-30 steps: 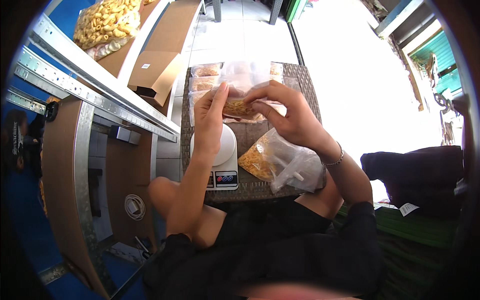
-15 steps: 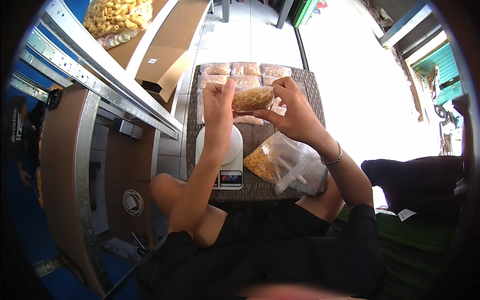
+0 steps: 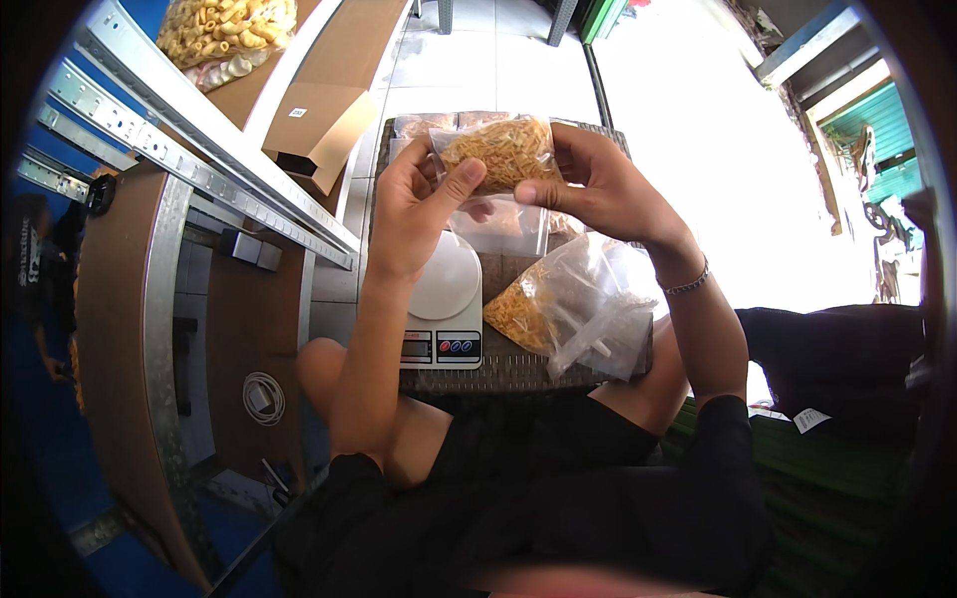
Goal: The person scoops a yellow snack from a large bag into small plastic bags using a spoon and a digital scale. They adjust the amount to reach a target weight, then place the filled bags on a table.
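A small clear plastic bag of thin golden snack shreds (image 3: 503, 151) is held up between both hands over the woven table. My left hand (image 3: 424, 199) grips its left side, thumb across the front. My right hand (image 3: 593, 179) pinches the right side, thumb at the lower edge. Beneath my left wrist stands a white kitchen scale (image 3: 446, 284) with a bare round plate; the forearm partly covers its display. A larger clear bag (image 3: 588, 309), partly filled with the same golden shreds, lies right of the scale. Behind the hands lie several flat filled bags (image 3: 424, 125), mostly hidden.
The dark woven table (image 3: 498, 379) stands in front of my knees. To the left are a metal-framed shelf (image 3: 164, 259) with a coiled white cable (image 3: 264, 399) and an open cardboard box (image 3: 317, 130). A big bag of curled snacks (image 3: 229, 35) rests at the upper left.
Both hands have raised the small bag slightly and tilted its flat face into view. My left thumb, upright before, now lies across the front of the bag.
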Demonstrator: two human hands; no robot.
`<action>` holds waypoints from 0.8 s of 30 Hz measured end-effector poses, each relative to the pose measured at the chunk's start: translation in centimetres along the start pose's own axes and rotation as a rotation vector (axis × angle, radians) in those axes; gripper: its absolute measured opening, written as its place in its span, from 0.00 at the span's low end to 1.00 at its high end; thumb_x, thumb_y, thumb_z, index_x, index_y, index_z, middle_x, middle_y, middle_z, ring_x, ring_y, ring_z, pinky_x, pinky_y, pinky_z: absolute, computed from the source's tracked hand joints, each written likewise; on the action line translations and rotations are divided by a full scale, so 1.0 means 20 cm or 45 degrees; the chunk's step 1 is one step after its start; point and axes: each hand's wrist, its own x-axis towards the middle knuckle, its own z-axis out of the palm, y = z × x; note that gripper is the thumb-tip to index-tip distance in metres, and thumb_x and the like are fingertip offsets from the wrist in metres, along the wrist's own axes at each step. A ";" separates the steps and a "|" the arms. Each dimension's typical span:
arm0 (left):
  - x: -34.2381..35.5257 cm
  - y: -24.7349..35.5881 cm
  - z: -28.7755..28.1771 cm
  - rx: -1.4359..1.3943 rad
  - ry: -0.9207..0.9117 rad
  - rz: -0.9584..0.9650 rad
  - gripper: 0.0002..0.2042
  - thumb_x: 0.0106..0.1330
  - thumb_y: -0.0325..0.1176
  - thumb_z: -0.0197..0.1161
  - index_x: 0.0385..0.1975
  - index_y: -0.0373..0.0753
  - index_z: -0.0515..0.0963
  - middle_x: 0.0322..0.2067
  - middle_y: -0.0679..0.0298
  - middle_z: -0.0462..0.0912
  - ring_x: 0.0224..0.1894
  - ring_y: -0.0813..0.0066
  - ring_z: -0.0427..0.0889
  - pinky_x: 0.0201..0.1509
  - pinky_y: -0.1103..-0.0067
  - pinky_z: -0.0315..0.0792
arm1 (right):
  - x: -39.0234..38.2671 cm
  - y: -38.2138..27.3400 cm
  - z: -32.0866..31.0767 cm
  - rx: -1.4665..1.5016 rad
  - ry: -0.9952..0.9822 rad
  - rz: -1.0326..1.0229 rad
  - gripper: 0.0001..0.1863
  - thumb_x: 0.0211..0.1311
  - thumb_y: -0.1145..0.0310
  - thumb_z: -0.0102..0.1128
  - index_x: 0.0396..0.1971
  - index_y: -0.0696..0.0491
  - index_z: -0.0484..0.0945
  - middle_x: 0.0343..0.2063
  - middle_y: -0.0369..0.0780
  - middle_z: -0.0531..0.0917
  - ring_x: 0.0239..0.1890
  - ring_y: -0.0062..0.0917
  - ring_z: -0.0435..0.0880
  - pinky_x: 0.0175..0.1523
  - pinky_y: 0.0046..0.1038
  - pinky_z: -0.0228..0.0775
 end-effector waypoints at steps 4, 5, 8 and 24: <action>-0.01 0.01 -0.01 -0.055 -0.038 0.004 0.22 0.66 0.31 0.70 0.55 0.29 0.69 0.38 0.58 0.84 0.30 0.76 0.85 0.31 0.82 0.79 | 0.01 0.01 0.01 0.101 -0.016 -0.043 0.26 0.57 0.51 0.75 0.34 0.60 0.76 0.25 0.36 0.73 0.29 0.21 0.72 0.35 0.28 0.66; -0.01 0.01 -0.01 -0.005 -0.066 0.020 0.23 0.65 0.31 0.70 0.55 0.30 0.68 0.38 0.58 0.85 0.30 0.77 0.85 0.31 0.82 0.78 | 0.01 0.02 0.01 0.069 -0.047 0.036 0.25 0.57 0.52 0.74 0.33 0.60 0.76 0.24 0.36 0.73 0.28 0.21 0.71 0.34 0.28 0.65; -0.01 -0.01 -0.01 0.128 -0.153 0.097 0.24 0.63 0.29 0.72 0.55 0.31 0.68 0.36 0.60 0.85 0.29 0.78 0.84 0.32 0.82 0.78 | 0.01 0.03 0.00 0.031 -0.101 0.095 0.23 0.57 0.54 0.74 0.31 0.60 0.75 0.21 0.35 0.70 0.27 0.20 0.69 0.32 0.29 0.63; -0.01 -0.05 -0.03 0.230 -0.251 -0.059 0.15 0.67 0.32 0.69 0.46 0.29 0.78 0.34 0.62 0.86 0.29 0.81 0.83 0.35 0.82 0.77 | -0.05 -0.08 -0.01 0.348 -0.170 0.205 0.31 0.62 0.66 0.72 0.58 0.64 0.68 0.38 0.44 0.86 0.38 0.24 0.85 0.42 0.30 0.79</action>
